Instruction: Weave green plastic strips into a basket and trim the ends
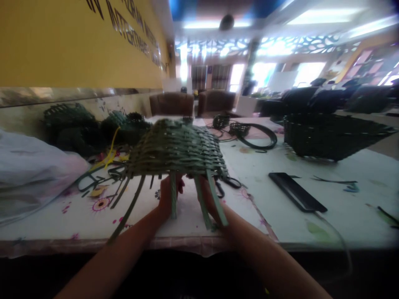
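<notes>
White plastic bag (31, 174), 9 o'clock, on the floral tablecloth (75, 224). Dark woven pieces (71, 128), 10 o'clock. Green woven basket (176, 151), 12 o'clock, raised above the table, loose strips (202, 199) hanging toward the wearer. Left hand (166, 197): partly curled beneath the woven edge, touching it. Right hand (208, 195): likewise, behind the strips; firmness of either grip cannot be told. Coiled dark strip (255, 139), 1 o'clock. Dark woven basket (330, 137), 2 o'clock. Black flat tool (296, 191), 3 o'clock.
</notes>
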A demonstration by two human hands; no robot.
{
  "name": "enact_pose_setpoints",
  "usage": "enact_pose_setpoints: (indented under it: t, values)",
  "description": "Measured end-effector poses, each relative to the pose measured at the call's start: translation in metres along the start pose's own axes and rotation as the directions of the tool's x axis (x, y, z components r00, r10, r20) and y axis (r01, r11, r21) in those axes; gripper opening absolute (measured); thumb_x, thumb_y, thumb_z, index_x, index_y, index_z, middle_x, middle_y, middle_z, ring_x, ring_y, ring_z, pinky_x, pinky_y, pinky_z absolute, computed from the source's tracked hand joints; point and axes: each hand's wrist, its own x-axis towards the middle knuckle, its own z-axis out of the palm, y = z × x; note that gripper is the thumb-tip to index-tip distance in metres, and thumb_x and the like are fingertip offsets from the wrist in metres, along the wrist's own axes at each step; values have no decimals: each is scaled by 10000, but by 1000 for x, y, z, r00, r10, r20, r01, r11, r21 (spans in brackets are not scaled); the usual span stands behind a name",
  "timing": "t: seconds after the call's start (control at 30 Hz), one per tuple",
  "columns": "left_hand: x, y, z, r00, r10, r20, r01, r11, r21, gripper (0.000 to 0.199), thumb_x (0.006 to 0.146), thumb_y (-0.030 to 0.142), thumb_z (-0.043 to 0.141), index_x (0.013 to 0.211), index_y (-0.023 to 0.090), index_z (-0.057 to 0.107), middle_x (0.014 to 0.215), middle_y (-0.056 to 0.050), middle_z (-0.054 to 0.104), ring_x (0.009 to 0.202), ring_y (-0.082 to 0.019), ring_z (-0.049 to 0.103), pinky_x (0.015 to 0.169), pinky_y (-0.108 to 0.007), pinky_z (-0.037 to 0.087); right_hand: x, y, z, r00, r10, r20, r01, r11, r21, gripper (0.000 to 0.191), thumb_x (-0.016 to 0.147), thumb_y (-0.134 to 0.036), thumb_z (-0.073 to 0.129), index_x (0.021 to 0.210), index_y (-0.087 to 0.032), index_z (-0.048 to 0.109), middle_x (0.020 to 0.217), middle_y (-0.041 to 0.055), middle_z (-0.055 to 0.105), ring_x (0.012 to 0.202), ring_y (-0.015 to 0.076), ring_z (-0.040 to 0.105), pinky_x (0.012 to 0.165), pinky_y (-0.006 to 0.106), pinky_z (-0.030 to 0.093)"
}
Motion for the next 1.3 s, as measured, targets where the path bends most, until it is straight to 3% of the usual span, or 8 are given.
enact_pose_setpoints:
  t: [0.13, 0.37, 0.53, 0.87, 0.97, 1.13, 1.3]
  values:
    - [1, -5, 2, 999, -32, -40, 33, 999, 23, 397, 807, 483, 607, 578, 160, 585, 476, 6, 524, 445, -97, 448, 465, -228, 343, -1, 1, -1, 995, 86, -46, -78, 986, 146, 145, 616, -286, 693, 650, -187, 594, 612, -8, 616, 556, 140, 539, 543, 284, 437]
    - [0, -8, 2, 998, 56, -19, -54, 995, 88, 419, 844, 520, 570, 612, 171, 563, 470, 16, 519, 431, -105, 467, 479, -230, 362, 5, 1, -4, 971, 231, -68, -220, 966, 136, 118, 561, -215, 675, 648, -161, 618, 579, -3, 625, 473, 136, 552, 469, 273, 424]
    - [1, -11, 2, 999, 29, -30, -25, 992, 120, 417, 856, 547, 543, 719, 162, 626, 497, 20, 541, 398, -109, 459, 447, -236, 345, 3, 1, -4, 975, 219, -26, -214, 968, 132, 80, 570, -219, 662, 591, -160, 613, 531, -1, 613, 484, 139, 558, 485, 269, 435]
    - [-1, -10, 1, 991, 119, -62, -94, 943, 318, 485, 905, 568, 458, 651, 177, 593, 491, 6, 552, 466, -133, 514, 550, -243, 380, 3, 17, -1, 940, 317, -130, -282, 931, 233, 148, 498, -194, 664, 615, -170, 577, 567, -15, 632, 450, 124, 542, 430, 252, 420]
    - [1, -11, 1, 994, 100, -42, -83, 951, 297, 508, 906, 586, 447, 654, 171, 596, 520, -3, 571, 461, -127, 509, 537, -241, 381, 2, 17, -2, 948, 295, -119, -265, 940, 217, 147, 519, -201, 666, 636, -166, 583, 563, -12, 630, 466, 124, 546, 442, 251, 429]
    - [5, -8, -8, 993, 87, 85, -100, 981, 168, 462, 884, 587, 494, 749, 159, 601, 618, 11, 585, 434, -93, 486, 469, -218, 376, 5, 16, -3, 961, 258, -100, -234, 950, 206, 145, 560, -209, 661, 677, -144, 606, 592, -3, 636, 490, 117, 554, 472, 246, 449]
    - [11, -4, -22, 996, 91, -18, -88, 988, 130, 395, 862, 540, 548, 816, 154, 617, 679, 14, 590, 442, -72, 485, 433, -193, 356, 8, 18, -5, 944, 289, -162, -252, 944, 215, 221, 558, -217, 680, 758, -149, 616, 706, 15, 684, 503, 127, 577, 475, 262, 470]
